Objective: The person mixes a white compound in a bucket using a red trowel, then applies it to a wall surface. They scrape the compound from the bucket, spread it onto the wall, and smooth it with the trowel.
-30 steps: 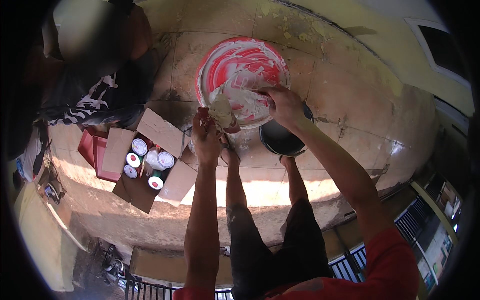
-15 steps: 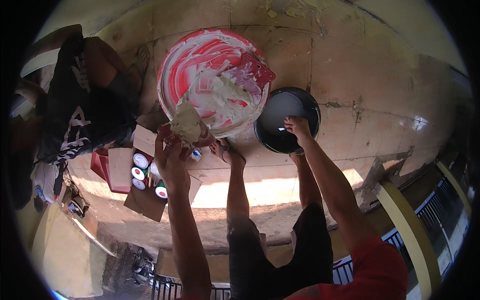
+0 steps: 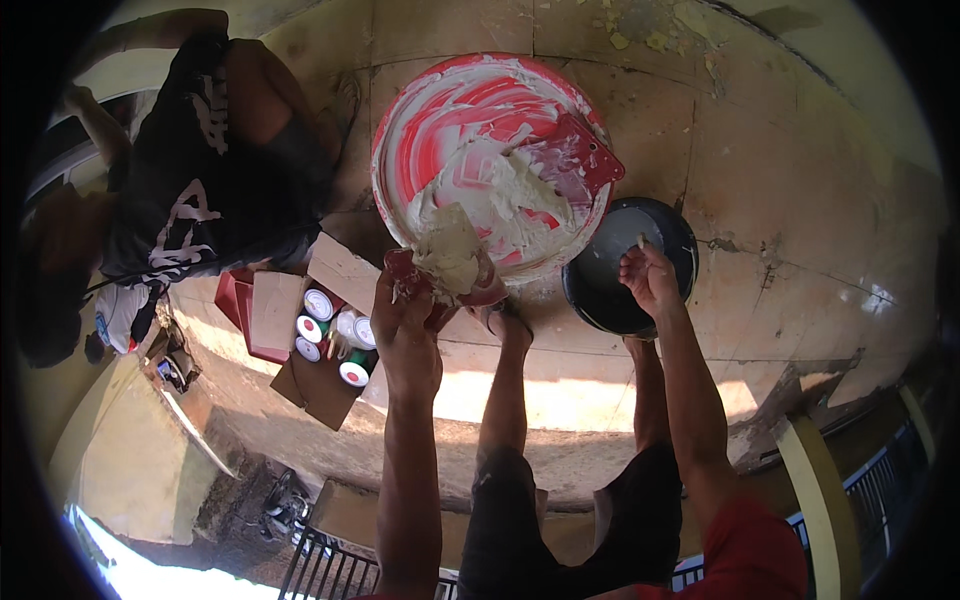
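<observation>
My left hand (image 3: 408,335) grips a red plastic spreader (image 3: 487,287) loaded with a lump of off-white paste (image 3: 448,248), held up beside the near edge of a red basin (image 3: 384,165). Paste is smeared and heaped inside the basin, where another red spreader (image 3: 592,160) lies against the right rim. Over a black bucket (image 3: 686,250) of greyish liquid hovers my right hand (image 3: 652,278). Its fingers are curled, with a small pale piece (image 3: 641,241) sticking up from them; what that is, I cannot make out.
At the left crouches a person in a black printed shirt (image 3: 200,190). Near them stands an opened cardboard box (image 3: 318,390) with several cans (image 3: 353,373), beside a red container (image 3: 237,310). My feet (image 3: 508,328) are close to basin and bucket. A dark railing (image 3: 325,565) runs behind me.
The whole view has shifted, so the scene sits further right and lower. My right hand has turned, and its pale piece now points up. The left hand keeps the loaded spreader.
</observation>
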Tool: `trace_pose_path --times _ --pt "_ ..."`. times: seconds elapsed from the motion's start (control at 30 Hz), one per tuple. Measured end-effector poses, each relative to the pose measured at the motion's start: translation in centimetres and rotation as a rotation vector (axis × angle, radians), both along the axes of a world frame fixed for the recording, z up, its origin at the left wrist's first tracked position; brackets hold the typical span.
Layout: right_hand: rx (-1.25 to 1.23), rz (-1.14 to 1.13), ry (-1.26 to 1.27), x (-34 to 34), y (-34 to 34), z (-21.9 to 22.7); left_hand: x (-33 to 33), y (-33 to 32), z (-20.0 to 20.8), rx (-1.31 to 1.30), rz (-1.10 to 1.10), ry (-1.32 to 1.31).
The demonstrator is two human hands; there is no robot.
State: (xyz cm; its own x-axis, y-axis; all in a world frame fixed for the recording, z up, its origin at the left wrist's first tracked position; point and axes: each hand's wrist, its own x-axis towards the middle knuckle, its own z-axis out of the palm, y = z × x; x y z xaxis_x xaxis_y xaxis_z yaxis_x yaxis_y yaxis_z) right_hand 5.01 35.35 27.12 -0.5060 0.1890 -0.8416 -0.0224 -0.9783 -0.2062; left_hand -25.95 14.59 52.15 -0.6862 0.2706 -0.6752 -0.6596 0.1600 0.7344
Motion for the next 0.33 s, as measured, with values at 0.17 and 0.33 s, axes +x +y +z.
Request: trace_pose_path --times 0.17,0.33 --pt "0.465 0.375 0.002 -13.4 -1.8 20.6 1.9 0.4 -1.7 0.086 0.027 -0.009" --pt "1.292 0.947 0.012 -21.4 -3.8 23.8 1.8 0.4 -3.0 0.073 -0.029 -0.012"
